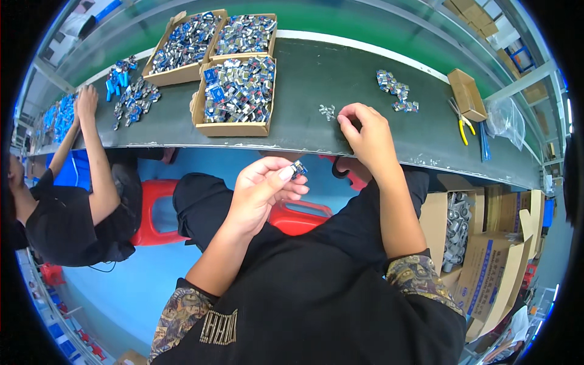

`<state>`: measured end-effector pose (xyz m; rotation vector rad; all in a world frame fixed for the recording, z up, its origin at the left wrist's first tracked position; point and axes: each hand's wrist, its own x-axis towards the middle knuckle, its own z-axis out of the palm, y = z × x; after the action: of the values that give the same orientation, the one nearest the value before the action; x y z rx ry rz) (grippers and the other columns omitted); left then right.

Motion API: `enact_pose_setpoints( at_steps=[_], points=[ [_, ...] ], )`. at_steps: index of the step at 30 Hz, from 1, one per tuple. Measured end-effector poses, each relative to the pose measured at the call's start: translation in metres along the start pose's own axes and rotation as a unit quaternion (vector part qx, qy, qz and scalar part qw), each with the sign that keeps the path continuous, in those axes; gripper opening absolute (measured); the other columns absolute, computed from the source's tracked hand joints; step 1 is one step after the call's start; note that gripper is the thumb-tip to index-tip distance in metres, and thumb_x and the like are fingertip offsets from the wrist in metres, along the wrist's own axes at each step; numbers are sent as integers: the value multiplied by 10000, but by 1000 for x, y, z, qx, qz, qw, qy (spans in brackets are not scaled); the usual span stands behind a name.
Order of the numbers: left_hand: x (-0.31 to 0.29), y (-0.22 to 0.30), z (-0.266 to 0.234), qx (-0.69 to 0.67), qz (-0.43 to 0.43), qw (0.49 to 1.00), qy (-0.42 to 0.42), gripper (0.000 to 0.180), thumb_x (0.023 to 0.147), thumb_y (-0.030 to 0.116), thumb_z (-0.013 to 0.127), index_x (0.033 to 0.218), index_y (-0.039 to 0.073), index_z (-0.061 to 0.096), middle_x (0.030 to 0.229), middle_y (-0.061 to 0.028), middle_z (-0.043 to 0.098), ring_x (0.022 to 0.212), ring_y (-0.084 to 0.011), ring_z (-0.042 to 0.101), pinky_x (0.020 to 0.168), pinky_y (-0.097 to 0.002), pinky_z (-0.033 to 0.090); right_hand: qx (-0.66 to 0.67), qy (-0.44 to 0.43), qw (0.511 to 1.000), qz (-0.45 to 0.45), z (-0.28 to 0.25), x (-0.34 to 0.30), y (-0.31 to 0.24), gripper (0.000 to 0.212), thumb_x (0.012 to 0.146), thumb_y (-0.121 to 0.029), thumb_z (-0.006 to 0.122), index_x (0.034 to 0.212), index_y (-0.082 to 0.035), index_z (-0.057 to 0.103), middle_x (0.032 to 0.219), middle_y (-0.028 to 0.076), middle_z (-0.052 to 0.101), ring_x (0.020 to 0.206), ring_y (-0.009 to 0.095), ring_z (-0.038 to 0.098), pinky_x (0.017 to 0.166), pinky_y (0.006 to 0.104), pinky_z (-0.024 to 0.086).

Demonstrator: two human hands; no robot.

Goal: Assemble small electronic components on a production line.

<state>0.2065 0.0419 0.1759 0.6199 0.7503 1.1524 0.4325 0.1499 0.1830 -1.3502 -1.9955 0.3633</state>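
Observation:
My left hand (pixel 255 191), raised in front of the bench's near edge, pinches a small circuit board (pixel 298 169) between thumb and fingertips. The board is blue and dark with metal parts. Over the bench, my right hand (pixel 370 137) is curled with thumb and index tip close together. Whether a small piece sits between those tips is too fine to make out. Just left of these fingertips lies a little cluster of tiny whitish, clear pieces (pixel 327 112). Several similar small boards (pixel 396 90) lie in a loose group farther right on the bench.
Cardboard trays full of boards (pixel 239 129) stand left of centre on the dark bench (pixel 304 79). Yellow-handled pliers (pixel 463 131), a small carton (pixel 467 94) and a plastic bag (pixel 506 121) are at right. A co-worker (pixel 73 213) handles blue parts at left. Cardboard boxes (pixel 486 274) stand lower right.

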Motion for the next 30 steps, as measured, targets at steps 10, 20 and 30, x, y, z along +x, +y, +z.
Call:
enact_pose_setpoints(
  at_steps=[10, 20, 30],
  points=[
    [9, -1, 14, 56, 50, 997, 13, 234, 937, 156, 604, 1104, -7, 580, 986, -179, 686, 855, -237, 702, 719, -304, 574, 473, -104, 866, 123, 0, -45, -39, 177, 854, -29, 692, 1021, 16, 652, 936, 88, 689, 831, 133, 649, 734, 263, 531],
    [6, -13, 15, 187, 178, 966, 29, 240, 851, -42, 670, 1086, -69, 631, 1029, -150, 668, 930, -172, 666, 818, -279, 544, 633, -106, 742, 193, 16, -55, -42, 136, 863, -42, 684, 988, 7, 660, 998, 147, 685, 928, 198, 650, 854, 328, 523],
    [5, -19, 18, 287, 270, 919, 31, 238, 820, -28, 705, 1054, -51, 667, 952, -122, 675, 852, -147, 654, 738, -241, 521, 662, -112, 722, 165, 20, -61, -37, 107, 851, -23, 682, 950, 15, 671, 1037, 146, 637, 961, 220, 614, 875, 338, 492]
  ],
)
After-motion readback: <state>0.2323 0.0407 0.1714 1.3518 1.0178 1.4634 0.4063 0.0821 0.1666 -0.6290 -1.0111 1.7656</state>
